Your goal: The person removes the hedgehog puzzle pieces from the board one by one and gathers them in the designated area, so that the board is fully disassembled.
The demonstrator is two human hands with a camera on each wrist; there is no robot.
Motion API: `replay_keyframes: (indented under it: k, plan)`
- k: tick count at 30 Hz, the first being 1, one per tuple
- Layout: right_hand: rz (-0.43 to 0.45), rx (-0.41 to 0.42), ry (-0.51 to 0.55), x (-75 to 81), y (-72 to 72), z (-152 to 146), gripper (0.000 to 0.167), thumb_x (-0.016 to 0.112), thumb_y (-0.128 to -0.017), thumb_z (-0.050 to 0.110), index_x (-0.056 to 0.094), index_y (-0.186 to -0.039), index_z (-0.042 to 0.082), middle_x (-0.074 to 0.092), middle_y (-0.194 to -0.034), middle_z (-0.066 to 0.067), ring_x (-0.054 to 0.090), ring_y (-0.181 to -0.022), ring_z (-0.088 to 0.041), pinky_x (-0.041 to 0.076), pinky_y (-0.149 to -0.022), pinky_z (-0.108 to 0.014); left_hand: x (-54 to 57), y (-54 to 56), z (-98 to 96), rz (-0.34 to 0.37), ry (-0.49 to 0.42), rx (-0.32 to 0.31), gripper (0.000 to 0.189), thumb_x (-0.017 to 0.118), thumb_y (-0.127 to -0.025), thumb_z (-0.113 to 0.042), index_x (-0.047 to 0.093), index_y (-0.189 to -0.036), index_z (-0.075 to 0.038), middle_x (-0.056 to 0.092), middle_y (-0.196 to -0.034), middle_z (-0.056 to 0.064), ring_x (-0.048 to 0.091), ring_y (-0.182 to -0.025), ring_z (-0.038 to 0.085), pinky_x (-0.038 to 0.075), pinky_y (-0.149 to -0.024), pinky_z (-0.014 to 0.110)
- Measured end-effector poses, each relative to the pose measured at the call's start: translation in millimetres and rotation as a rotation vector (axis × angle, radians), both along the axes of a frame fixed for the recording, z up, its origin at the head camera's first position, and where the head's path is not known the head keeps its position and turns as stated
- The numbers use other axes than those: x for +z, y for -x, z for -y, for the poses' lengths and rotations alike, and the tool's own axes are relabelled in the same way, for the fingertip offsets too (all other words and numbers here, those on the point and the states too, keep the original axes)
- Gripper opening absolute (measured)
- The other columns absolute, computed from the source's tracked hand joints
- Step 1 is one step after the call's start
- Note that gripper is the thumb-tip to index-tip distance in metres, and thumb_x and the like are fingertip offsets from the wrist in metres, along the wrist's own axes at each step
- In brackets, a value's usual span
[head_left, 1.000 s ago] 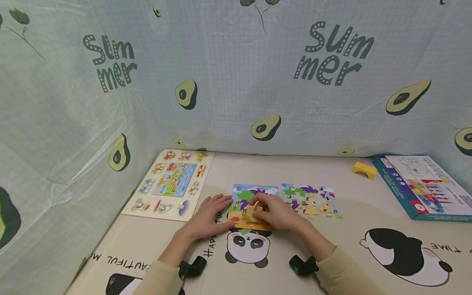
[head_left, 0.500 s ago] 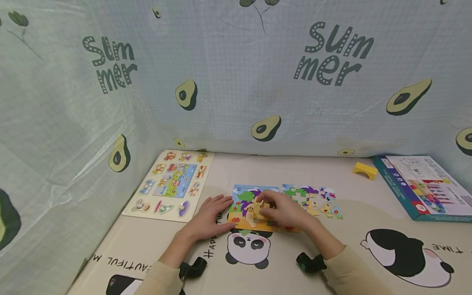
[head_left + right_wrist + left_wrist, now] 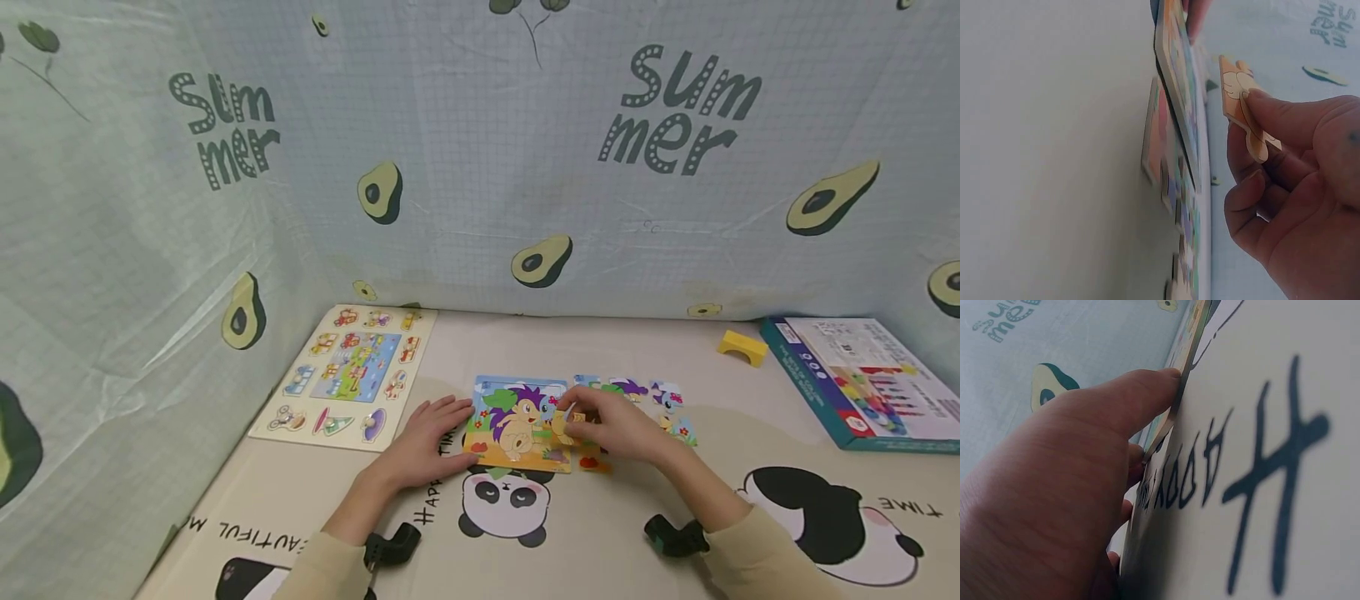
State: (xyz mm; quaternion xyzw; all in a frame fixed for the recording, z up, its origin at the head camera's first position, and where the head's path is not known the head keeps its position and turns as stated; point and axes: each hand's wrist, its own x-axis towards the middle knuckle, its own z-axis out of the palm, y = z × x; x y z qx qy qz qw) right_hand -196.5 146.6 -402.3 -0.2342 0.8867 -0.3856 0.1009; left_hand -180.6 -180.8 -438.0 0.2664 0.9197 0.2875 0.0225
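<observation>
My right hand pinches a yellow-orange jigsaw piece between thumb and fingers, raised above the table at the right edge of the hedgehog puzzle picture. In the right wrist view the piece is tilted on edge, apart from the picture board. My left hand lies flat on the left of that board, its fingers spread and fingertips at the edge; in the left wrist view the thumb touches the board's side. Loose jigsaw pieces lie right of the board, partly hidden by the right hand.
A cream peg puzzle board lies at the back left. At the back right are a yellow arch block and a flat teal-edged box. An orange jigsaw piece lies beside the picture's lower right corner. Avocado-print sheets wall in the table.
My right hand has moved right with the jigsaw piece, from over the middle of the picture to its right edge, uncovering the hedgehog. The left hand stays in place.
</observation>
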Motion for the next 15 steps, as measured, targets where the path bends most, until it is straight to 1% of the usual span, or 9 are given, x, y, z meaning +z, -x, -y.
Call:
replay_keyframes:
  k: [4,8,11,15]
  plan:
    - [0.001,-0.013,-0.006,1.2,-1.9,-13.2,0.017,0.069,-0.096,0.015,0.063,-0.112,0.012,0.062,-0.089,0.003,0.054,-0.079,-0.019,0.048,-0.064,-0.029,0.6,-0.2,-0.3,-0.001,-0.001,-0.001,0.074,0.072,-0.089,-0.045,0.051,-0.149,-0.007,0.044,-0.155,0.008,0.026,-0.149,0.032,0.009,-0.121,0.055]
    - [-0.008,-0.017,-0.008,2.4,-3.9,-25.1,0.017,0.07,-0.096,0.015,0.063,-0.111,0.011,0.063,-0.091,0.003,0.055,-0.08,-0.018,0.05,-0.066,-0.029,0.5,-0.5,-0.3,-0.002,0.003,0.0,0.074,0.071,-0.089,-0.046,0.051,-0.149,-0.007,0.044,-0.155,0.008,0.026,-0.149,0.032,0.009,-0.121,0.055]
    - [-0.016,-0.003,0.002,3.0,-4.8,-33.6,0.016,0.069,-0.096,0.013,0.064,-0.111,0.01,0.063,-0.092,0.003,0.056,-0.082,-0.019,0.051,-0.069,-0.028,0.4,-0.6,-0.4,-0.004,0.001,0.0,0.074,0.071,-0.089,-0.045,0.051,-0.149,-0.007,0.045,-0.155,0.008,0.026,-0.149,0.033,0.01,-0.121,0.056]
    - [-0.011,0.022,0.009,4.6,-7.3,-44.7,0.015,0.068,-0.097,0.011,0.063,-0.111,0.009,0.063,-0.093,0.002,0.056,-0.082,-0.019,0.05,-0.068,-0.028,0.3,-0.5,-0.7,-0.003,-0.002,-0.002,0.074,0.072,-0.089,-0.045,0.051,-0.149,-0.007,0.045,-0.155,0.008,0.026,-0.149,0.033,0.009,-0.121,0.056]
